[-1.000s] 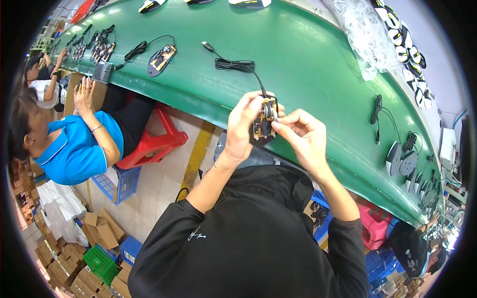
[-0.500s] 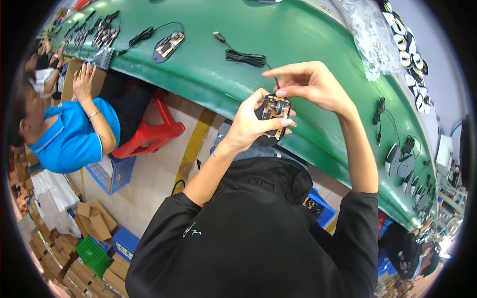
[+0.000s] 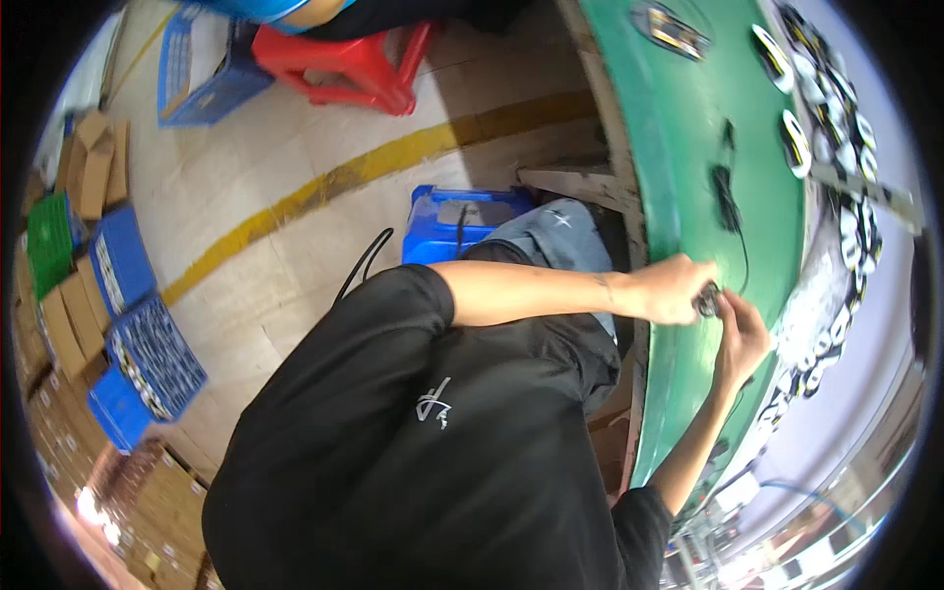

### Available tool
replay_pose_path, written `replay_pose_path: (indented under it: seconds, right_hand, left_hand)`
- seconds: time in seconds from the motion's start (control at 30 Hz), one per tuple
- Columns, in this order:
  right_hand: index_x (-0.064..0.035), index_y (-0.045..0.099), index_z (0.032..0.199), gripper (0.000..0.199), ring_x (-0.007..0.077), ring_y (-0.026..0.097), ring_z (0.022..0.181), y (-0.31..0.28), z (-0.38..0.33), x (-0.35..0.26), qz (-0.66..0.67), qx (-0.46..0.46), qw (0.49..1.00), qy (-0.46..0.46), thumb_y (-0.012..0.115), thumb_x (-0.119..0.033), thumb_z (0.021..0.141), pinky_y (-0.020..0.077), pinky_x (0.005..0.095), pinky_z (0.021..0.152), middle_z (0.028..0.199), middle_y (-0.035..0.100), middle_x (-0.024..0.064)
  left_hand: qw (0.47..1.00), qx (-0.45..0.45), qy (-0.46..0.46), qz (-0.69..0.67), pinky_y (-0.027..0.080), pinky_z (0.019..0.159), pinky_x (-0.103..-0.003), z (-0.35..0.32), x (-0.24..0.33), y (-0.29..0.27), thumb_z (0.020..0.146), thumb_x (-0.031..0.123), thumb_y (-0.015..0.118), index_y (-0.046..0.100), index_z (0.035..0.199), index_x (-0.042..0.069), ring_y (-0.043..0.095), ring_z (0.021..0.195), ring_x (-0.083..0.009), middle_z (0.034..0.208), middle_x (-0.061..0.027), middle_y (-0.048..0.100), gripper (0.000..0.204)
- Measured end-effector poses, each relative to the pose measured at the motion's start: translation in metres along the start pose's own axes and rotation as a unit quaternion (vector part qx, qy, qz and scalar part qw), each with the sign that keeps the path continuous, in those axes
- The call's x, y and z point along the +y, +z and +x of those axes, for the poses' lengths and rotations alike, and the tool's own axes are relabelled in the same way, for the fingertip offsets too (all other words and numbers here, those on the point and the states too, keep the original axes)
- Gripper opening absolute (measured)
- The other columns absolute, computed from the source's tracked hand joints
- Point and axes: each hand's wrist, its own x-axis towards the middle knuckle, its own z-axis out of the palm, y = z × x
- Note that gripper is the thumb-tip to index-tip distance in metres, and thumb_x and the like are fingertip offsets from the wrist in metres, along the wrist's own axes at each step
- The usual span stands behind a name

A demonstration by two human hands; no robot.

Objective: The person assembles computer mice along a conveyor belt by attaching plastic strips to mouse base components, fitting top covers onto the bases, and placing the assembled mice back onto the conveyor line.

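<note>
Above the green bench [image 3: 678, 187], my left hand [image 3: 671, 290] is closed around an opened computer mouse [image 3: 708, 299]. Only a small dark end of the mouse shows past the fingers; the rest is hidden. My right hand [image 3: 744, 339] is pinched at that same end, where the cord comes in, and the grip itself is slightly blurred. From there the black mouse cable [image 3: 744, 258] runs away along the bench to its tied bundle [image 3: 726, 197].
Another opened mouse [image 3: 674, 31] lies farther along the bench. Black-and-white mouse shells [image 3: 851, 236] line the bench's back edge, beside clear plastic wrap [image 3: 811, 305]. A red stool [image 3: 344, 64], a blue crate [image 3: 442, 221] and cardboard boxes [image 3: 93, 177] stand on the floor to the left.
The whole view has swung round, so the bench now runs down the right side. My hands have come closer together at the mouse, whose exposed inside is now hidden.
</note>
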Motion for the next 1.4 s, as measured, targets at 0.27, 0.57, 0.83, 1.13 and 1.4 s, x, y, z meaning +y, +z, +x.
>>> replay_pose_path:
  seconds: [0.27,0.57,0.83,1.13,1.4]
  right_hand:
    - [0.0041,0.067,0.095,0.009,0.0113,0.062,0.08,-0.038,0.02,0.022,0.008,-0.127,0.991,0.032,0.067,0.002,0.087,0.0506,0.0254,0.077,0.088,0.068,0.0066]
    - [0.0033,0.065,0.104,0.018,0.0093,0.06,0.078,-0.04,0.027,0.028,0.066,-0.175,0.976,0.108,0.065,0.003,0.086,0.0456,0.022,0.071,0.087,0.069,0.0059]
    - [0.0057,0.067,0.109,0.027,0.0148,0.065,0.085,-0.028,0.01,-0.004,-0.045,-0.104,0.989,0.093,0.069,-0.003,0.083,0.0524,0.0272,0.078,0.093,0.07,0.0103]
    - [0.0021,0.069,0.111,0.028,0.0168,0.069,0.086,-0.023,0.014,-0.03,0.113,-0.127,0.983,0.074,0.07,-0.009,0.085,0.0565,0.0295,0.077,0.095,0.072,0.0135]
    - [-0.0011,0.074,0.093,0.016,0.0147,0.071,0.075,-0.028,0.008,-0.033,-0.042,-0.083,0.996,-0.009,0.073,-0.006,0.078,0.0542,0.0262,0.069,0.08,0.073,0.0105]
  left_hand:
    - [0.997,-0.057,0.049,-0.025,0.049,0.056,-0.048,0.011,-0.008,0.014,0.065,0.001,0.065,0.049,0.09,-0.011,0.064,0.066,-0.0446,0.064,-0.0282,0.059,0.032]
    - [0.994,-0.092,0.06,0.005,0.054,0.06,-0.045,0.015,-0.008,0.015,0.064,0.0,0.065,0.052,0.099,-0.016,0.067,0.071,-0.0422,0.07,-0.0286,0.063,0.041]
    - [0.99,-0.118,0.027,-0.066,0.053,0.066,-0.042,0.013,-0.005,0.004,0.066,0.004,0.068,0.055,0.106,-0.009,0.067,0.078,-0.0411,0.082,-0.0262,0.066,0.044]
    - [0.933,-0.209,-0.142,-0.257,0.052,0.07,-0.028,0.012,0.008,-0.031,0.075,0.007,0.081,0.05,0.097,0.004,0.064,0.084,-0.0129,0.094,-0.0102,0.069,0.038]
    - [0.974,-0.193,-0.115,0.004,0.052,0.072,-0.027,0.013,0.039,-0.028,0.076,0.005,0.078,0.049,0.097,0.003,0.065,0.081,-0.0119,0.095,-0.0119,0.07,0.036]
